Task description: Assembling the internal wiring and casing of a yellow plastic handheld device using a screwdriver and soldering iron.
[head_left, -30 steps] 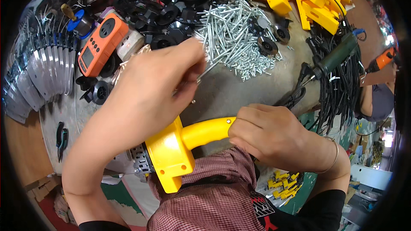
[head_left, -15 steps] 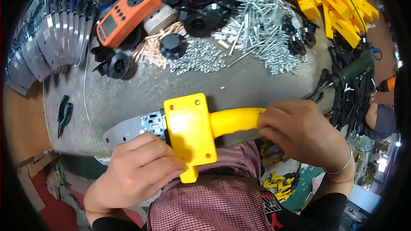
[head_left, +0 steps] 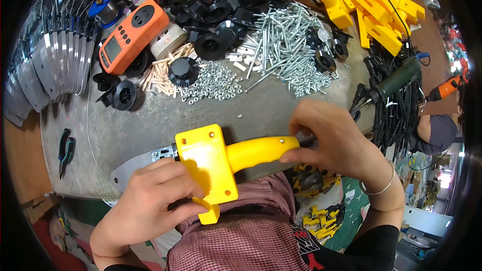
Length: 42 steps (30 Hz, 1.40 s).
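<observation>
Head view: yellow tool (head_left: 207, 158) lies at the near edge of the bench (head_left: 150, 125), grey blade (head_left: 128, 169) pointing left, lower tab over checked cloth (head_left: 226, 241). Right hand (head_left: 334, 140): narrow grip, holding the handle end. Left hand (head_left: 159, 195): fingertips at housing's lower left corner; cannot tell whether anything is pinched. Nuts (head_left: 216, 81) and screws (head_left: 283, 40) heaped beyond.

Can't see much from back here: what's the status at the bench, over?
Left fingers at yellow tool, lower corner. Right fingers gripping its handle's end. Small metal bit on bench beyond, apart from it.
</observation>
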{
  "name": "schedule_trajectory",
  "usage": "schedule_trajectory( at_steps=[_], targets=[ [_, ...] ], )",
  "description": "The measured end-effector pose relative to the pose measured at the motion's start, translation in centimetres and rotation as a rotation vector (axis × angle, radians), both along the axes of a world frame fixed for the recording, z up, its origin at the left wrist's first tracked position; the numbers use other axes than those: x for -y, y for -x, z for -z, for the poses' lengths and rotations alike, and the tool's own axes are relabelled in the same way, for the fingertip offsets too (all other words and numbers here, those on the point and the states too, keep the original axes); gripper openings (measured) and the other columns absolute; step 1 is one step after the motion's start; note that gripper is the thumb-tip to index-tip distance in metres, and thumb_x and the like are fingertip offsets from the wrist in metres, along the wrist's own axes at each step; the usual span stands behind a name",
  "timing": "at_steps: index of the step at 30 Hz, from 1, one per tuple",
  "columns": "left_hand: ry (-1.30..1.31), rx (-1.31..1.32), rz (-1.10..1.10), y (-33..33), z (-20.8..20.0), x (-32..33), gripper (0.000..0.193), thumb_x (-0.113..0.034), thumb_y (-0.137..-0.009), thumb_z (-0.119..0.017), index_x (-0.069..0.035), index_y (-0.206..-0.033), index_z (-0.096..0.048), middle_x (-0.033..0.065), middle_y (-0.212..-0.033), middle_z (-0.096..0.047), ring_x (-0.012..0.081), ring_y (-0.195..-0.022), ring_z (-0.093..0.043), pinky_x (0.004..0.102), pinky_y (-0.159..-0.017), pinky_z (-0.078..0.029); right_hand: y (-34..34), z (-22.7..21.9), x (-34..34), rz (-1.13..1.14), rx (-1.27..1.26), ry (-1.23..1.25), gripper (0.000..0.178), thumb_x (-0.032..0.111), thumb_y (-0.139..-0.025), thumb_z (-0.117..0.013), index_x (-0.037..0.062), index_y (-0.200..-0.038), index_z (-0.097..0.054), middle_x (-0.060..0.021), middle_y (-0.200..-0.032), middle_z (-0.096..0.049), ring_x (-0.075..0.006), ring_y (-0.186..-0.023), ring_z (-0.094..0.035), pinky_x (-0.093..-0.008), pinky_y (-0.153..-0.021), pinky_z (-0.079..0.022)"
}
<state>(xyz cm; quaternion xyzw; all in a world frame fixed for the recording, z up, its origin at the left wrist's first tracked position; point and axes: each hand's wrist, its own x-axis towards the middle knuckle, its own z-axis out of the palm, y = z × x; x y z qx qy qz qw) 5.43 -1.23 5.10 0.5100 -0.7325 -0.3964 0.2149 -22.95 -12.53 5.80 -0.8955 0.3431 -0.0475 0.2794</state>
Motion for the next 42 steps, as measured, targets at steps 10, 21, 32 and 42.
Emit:
schedule_trajectory(
  at_steps=[10, 21, 32, 42],
  targets=[
    [0.156, 0.004, -0.114, 0.1, 0.4, 0.5, 0.022, -0.009, -0.06, -0.083, -0.006, -0.076, -0.069, 0.0027, -0.071, -0.063, 0.02, -0.065, -0.055, 0.0315, -0.058, -0.041, 2.0, 3.3, 4.7, 0.066, 0.023, 0.382, 0.016, 0.007, -0.075, -0.07, 0.0049, -0.088, -0.06, -0.0108, -0.085, -0.058, -0.0311, -0.082, -0.061, -0.0418, -0.069, -0.05],
    [0.323, 0.112, -0.022, 2.0, -0.8, 3.5, 0.018, -0.002, -0.065, -0.076, -0.005, -0.079, -0.067, 0.0068, -0.077, -0.061, 0.0269, -0.07, -0.057, 0.0354, -0.062, -0.044, 1.2, 4.4, 5.1, 0.002, -0.116, 0.548, 0.008, 0.009, -0.079, -0.062, 0.0029, -0.081, -0.057, -0.0105, -0.082, -0.056, -0.0299, -0.079, -0.063, -0.0397, -0.066, -0.053],
    [0.608, 0.501, 0.094, 7.8, 3.6, 13.3, 0.009, -0.01, -0.074, -0.07, -0.003, -0.08, -0.067, 0.012, -0.084, -0.064, 0.031, -0.083, -0.064, 0.0408, -0.071, -0.052, 1.6, 3.3, 4.7, 0.281, 0.29, 0.414, 0.013, 0.01, -0.088, -0.066, 0.0014, -0.085, -0.056, -0.0102, -0.071, -0.063, -0.0286, -0.062, -0.063, -0.0357, -0.056, -0.048],
    [0.518, 0.655, 0.133, 8.2, 2.4, 13.7, 0.013, -0.01, -0.071, -0.067, 0.0, -0.079, -0.068, 0.0177, -0.083, -0.068, 0.0342, -0.08, -0.069, 0.042, -0.073, -0.054, -3.4, 0.1, -4.8, -0.164, 0.41, -0.16, 0.017, 0.003, -0.08, -0.066, 0.0045, -0.095, -0.058, -0.0104, -0.086, -0.056, -0.0308, -0.076, -0.061, -0.0391, -0.063, -0.049]
  ],
)
